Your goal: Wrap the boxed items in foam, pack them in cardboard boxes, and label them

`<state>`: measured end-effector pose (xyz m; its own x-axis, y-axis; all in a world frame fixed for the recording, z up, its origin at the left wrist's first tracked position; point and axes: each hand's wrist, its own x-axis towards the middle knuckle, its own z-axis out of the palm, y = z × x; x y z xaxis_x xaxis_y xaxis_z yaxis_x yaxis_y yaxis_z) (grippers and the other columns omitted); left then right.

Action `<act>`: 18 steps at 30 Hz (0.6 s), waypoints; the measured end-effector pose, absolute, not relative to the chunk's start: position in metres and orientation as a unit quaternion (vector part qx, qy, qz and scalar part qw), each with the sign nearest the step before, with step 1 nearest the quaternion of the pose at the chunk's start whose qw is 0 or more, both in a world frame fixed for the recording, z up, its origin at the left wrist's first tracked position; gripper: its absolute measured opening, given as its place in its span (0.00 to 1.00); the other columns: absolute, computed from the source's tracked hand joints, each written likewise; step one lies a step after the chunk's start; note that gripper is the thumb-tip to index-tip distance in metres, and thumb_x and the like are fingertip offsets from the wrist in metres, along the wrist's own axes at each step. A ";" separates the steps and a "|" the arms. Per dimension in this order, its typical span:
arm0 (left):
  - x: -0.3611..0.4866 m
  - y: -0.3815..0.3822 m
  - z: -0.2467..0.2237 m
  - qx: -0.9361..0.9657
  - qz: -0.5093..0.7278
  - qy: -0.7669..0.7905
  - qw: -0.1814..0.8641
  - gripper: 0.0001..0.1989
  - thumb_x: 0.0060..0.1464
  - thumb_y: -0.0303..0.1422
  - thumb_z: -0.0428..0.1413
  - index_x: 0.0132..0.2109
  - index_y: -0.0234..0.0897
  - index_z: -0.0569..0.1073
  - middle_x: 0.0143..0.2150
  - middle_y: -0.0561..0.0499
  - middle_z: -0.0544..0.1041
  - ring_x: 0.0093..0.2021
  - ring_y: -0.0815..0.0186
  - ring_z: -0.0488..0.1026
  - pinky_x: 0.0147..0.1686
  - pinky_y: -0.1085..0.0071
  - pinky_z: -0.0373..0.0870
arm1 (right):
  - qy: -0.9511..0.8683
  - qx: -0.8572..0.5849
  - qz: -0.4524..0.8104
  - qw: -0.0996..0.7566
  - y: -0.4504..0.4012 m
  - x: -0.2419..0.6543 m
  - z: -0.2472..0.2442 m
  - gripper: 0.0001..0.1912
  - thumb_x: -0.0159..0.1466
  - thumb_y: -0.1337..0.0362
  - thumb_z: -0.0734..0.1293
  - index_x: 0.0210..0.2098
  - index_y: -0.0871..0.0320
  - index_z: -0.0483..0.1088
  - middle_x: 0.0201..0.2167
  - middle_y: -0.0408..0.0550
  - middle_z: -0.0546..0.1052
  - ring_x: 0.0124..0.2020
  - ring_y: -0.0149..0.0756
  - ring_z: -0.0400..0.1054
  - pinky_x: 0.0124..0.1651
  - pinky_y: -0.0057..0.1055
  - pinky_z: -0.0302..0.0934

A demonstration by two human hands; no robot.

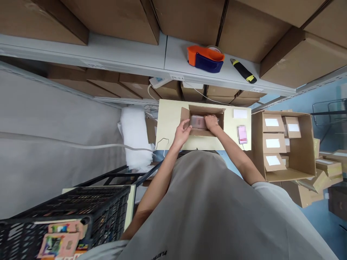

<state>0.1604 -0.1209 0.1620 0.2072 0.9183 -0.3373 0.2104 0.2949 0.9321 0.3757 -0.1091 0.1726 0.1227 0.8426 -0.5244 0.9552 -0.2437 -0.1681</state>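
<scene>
Work looks partway along: the small carton (204,133) stands open on the pale tabletop (169,124), and we have a clear-wrapped pack (197,122) lying inside it, so that much is done. Our right hand (211,122) reaches into the carton, fingers bunched together over the pack; we cannot tell whether they clamp it or only press on it. Our left hand (182,134) is at the carton's left end, thumb and fingers apart, by the raised left flap (185,114). As for what is left, we judge the carton unclosed: its mouth is uncovered and we see no tape across it. The tape dispenser (205,59) rests on the shelf (175,54) above, near a cutter (243,71). To our right, boxes with white labels (271,143) already sit in a large carton (305,148)
</scene>
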 end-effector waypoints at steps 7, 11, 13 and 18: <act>0.146 -0.110 0.174 0.613 0.300 0.576 0.450 0.25 0.58 0.34 0.68 0.62 0.42 0.78 0.61 0.41 0.81 0.44 0.57 0.82 0.53 0.56 0.83 | 0.538 0.824 -0.086 -0.157 -0.208 0.410 0.208 0.21 0.78 0.58 0.64 0.64 0.62 0.76 0.66 0.69 0.78 0.66 0.63 0.70 0.74 0.60 0.60; 0.151 -0.107 0.176 0.668 0.208 0.613 0.367 0.25 0.55 0.42 0.74 0.56 0.41 0.79 0.54 0.42 0.82 0.41 0.54 0.80 0.55 0.54 0.79 | 0.475 0.858 -0.092 -0.171 -0.235 0.421 0.194 0.16 0.75 0.56 0.66 0.54 0.58 0.77 0.51 0.63 0.83 0.57 0.60 0.74 0.79 0.66 0.52; 0.161 -0.107 0.174 0.687 0.182 0.609 0.352 0.23 0.54 0.45 0.75 0.51 0.42 0.77 0.52 0.42 0.82 0.48 0.49 0.81 0.57 0.54 0.78 | 0.473 0.859 -0.103 -0.169 -0.235 0.421 0.185 0.12 0.75 0.59 0.64 0.49 0.56 0.78 0.44 0.57 0.85 0.52 0.56 0.76 0.81 0.65 0.48; 0.190 -0.108 0.173 0.717 0.156 0.602 0.314 0.15 0.55 0.37 0.71 0.44 0.43 0.74 0.49 0.40 0.83 0.53 0.42 0.82 0.55 0.52 0.78 | 0.474 0.855 -0.095 -0.186 -0.224 0.413 0.180 0.11 0.75 0.60 0.62 0.44 0.53 0.78 0.39 0.53 0.85 0.47 0.52 0.78 0.81 0.61 0.51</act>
<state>0.1899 -0.1075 0.1729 0.2257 0.9618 -0.1547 0.7656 -0.0769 0.6387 0.4127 -0.2238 0.1798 0.5323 0.8464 0.0144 0.7756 -0.4808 -0.4090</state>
